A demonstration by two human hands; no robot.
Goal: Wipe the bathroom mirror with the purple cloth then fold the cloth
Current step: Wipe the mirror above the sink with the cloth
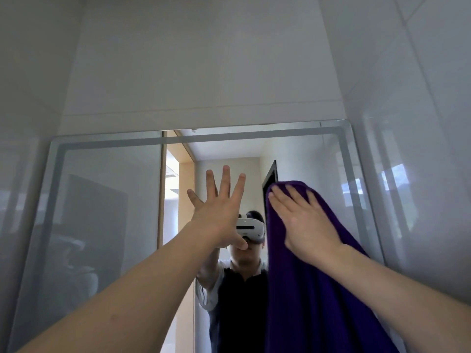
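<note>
The bathroom mirror [107, 225] fills the lower part of the head view, with a frosted band around its edge. My right hand [303, 220] lies flat on the purple cloth [313, 296] and presses it against the glass at centre right; the cloth hangs down in a long drape below the hand. My left hand [219, 207] is raised flat against the mirror's middle, fingers spread, holding nothing. The reflection of a person wearing a white headset shows between my two hands, partly hidden by them.
White tiled walls [413, 123] rise above and to the right of the mirror, close to its right edge. A wooden door frame and a lit room appear as reflections in the glass.
</note>
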